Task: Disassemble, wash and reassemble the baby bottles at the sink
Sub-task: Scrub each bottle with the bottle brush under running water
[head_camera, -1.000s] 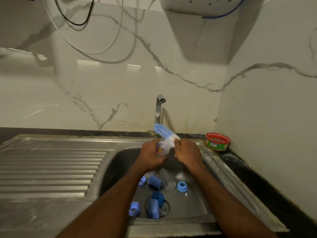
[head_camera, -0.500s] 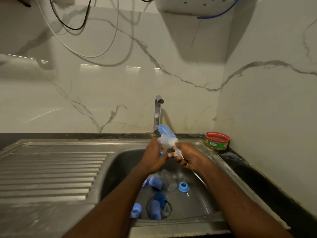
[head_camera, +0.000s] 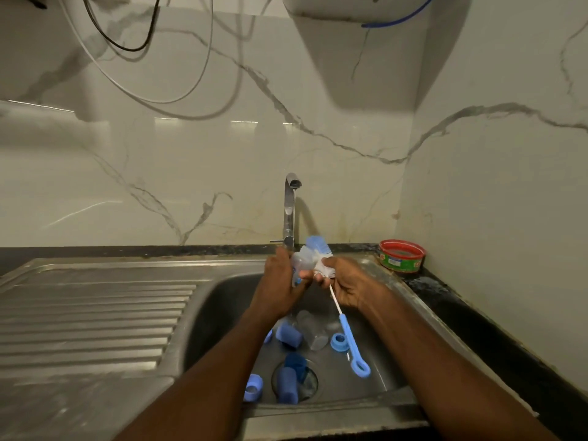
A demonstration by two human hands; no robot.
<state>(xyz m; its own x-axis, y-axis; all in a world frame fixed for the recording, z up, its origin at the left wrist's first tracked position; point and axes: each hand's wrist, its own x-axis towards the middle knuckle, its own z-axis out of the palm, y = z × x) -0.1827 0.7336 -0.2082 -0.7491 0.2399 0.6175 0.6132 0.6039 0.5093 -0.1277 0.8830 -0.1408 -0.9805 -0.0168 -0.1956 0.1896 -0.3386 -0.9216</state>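
Baby bottle [head_camera: 300, 265]: clear, small, held above the sink basin [head_camera: 222, 300] just below the tap [head_camera: 290, 211]; gripped by the left hand [head_camera: 280, 281], fingers curled round its body, a blue bit showing at its lower edge

Bottle brush [head_camera: 318, 249]: blue and white bristle head lying against the bottle's upper right side; the right hand [head_camera: 346, 281] pinches it at the white bristles near the head, thumb on top; thin white stem running down and right to a blue handle [head_camera: 351, 348] with a loop at the end, hanging free over the basin

Loose parts in the basin, all lying on the bottom:
- second clear bottle [head_camera: 313, 329], on its side, behind the drain
- blue cap [head_camera: 289, 335], tipped, touching the clear bottle's left side
- blue ring [head_camera: 339, 340], flat, just right of the clear bottle, beside the brush handle
- dark blue cap [head_camera: 296, 364] and blue cap [head_camera: 287, 388], both over the drain [head_camera: 310, 383]
- pale blue collar [head_camera: 253, 387], left of the drain
- small blue piece [head_camera: 268, 337], partly hidden by the left forearm; kind cannot be told

Drainboard [head_camera: 95, 313]: ribbed steel, left of the basin

Red-rimmed tub [head_camera: 401, 256]: round, green label, on the dark counter at the back right corner

Cables [head_camera: 127, 43]: looped on the marble wall above
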